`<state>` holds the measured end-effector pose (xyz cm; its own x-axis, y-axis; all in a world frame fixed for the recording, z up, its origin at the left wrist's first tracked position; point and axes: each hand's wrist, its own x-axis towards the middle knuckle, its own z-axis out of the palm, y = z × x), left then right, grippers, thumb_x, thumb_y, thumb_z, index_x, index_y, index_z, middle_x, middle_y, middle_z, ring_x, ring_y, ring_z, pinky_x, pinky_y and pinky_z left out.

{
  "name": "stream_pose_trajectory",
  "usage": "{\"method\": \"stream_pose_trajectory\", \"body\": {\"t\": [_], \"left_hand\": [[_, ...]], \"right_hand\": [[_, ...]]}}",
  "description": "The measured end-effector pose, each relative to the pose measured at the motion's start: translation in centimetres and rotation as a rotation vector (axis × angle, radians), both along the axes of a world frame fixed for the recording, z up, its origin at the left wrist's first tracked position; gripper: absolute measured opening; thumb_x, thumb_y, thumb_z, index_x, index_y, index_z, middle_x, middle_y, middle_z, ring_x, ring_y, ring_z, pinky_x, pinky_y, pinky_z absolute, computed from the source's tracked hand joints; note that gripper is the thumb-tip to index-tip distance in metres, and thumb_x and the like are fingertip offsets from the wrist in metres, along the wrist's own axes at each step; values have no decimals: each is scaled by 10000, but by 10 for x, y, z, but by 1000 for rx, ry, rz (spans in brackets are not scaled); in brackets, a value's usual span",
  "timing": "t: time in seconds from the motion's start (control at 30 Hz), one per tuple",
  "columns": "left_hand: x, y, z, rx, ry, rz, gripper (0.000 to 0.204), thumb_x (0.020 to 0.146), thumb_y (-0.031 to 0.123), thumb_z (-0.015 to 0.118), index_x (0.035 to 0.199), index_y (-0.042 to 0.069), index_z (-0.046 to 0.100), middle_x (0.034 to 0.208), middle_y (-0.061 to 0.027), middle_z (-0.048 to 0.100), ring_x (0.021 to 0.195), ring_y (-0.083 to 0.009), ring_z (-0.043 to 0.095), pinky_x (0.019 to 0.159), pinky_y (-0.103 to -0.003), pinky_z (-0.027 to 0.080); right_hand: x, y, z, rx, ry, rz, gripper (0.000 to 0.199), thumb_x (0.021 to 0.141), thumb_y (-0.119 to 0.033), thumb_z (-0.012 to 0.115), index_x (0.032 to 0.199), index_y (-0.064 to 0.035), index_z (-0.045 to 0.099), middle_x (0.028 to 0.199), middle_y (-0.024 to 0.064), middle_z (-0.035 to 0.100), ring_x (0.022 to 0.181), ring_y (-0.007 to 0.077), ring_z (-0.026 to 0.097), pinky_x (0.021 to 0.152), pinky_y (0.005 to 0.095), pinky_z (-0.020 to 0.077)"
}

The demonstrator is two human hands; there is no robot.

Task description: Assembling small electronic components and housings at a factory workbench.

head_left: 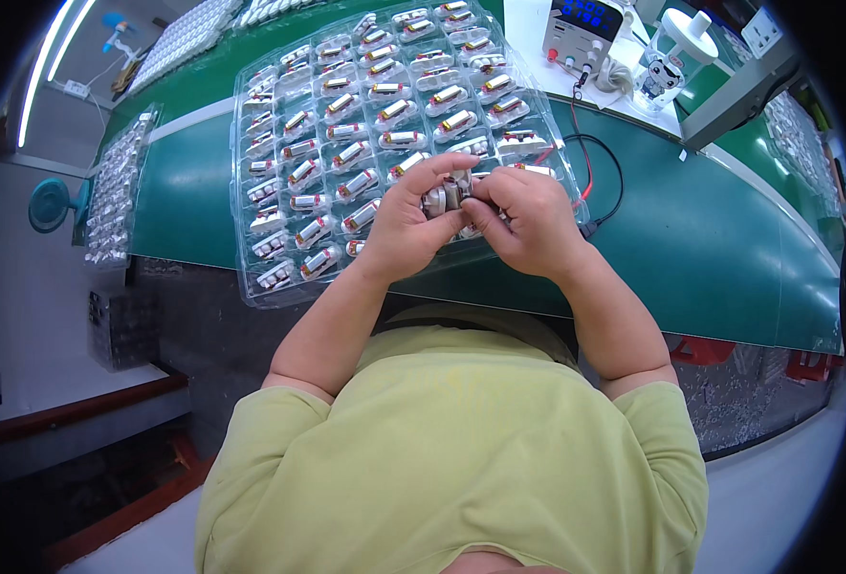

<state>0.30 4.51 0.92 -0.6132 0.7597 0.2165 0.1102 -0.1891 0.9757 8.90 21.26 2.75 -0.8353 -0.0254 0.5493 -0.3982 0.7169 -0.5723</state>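
Observation:
My left hand [409,212] is closed around a small silvery-white housing with dark parts [440,199]. My right hand [530,216] pinches at the right side of the same piece, its thumb and fingertips meeting there. Fingers cover much of it, so its exact kind is unclear. Both hands are over the near right part of a large clear plastic tray [260,297]. Small white housings with silver battery cells, such as one battery assembly [358,184], fill many of its compartments.
Behind the tray's right side stands a bench power supply [581,33] with a lit display. Its red and black leads [620,170] curve beside my right hand. A white-lidded jar [689,40] and metal post [743,96] rise farther right. Another parts tray [120,191] is at left.

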Motion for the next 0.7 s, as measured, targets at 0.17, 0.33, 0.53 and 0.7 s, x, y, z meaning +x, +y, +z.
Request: {"method": "stream_pose_trajectory", "body": {"t": [0.17,0.33,0.53,0.7], "left_hand": [[2,0,1,-13,-13,-3,479,828,-24,683,1273,57,526,1093,-42,594,937,-87,570,798,-235,479],[2,-1,1,-34,-17,-11,494,837,10,701,1291,54,511,1040,-38,608,900,-76,565,778,-219,466],[2,3,4,-33,-13,39,514,818,0,711,1291,56,516,1026,-36,609,908,-85,572,795,-226,469],[0,-3,13,-189,156,62,437,771,1,677,1200,42,603,1016,-19,620,898,-91,576,795,-235,466]], "right_hand": [[1,2,1,17,-2,49,116,790,-139,686,777,-72,591,694,81,588,614,284,596,543,388,450],[1,4,1,-13,-91,62,109,804,-142,672,786,-70,592,711,89,600,644,300,604,562,402,454],[-1,5,0,-29,-153,-13,134,820,-182,656,788,-65,596,732,102,620,677,317,619,579,420,463],[1,4,8,-51,-213,17,149,839,-197,636,763,-73,604,703,118,609,667,340,610,573,428,466]]}}
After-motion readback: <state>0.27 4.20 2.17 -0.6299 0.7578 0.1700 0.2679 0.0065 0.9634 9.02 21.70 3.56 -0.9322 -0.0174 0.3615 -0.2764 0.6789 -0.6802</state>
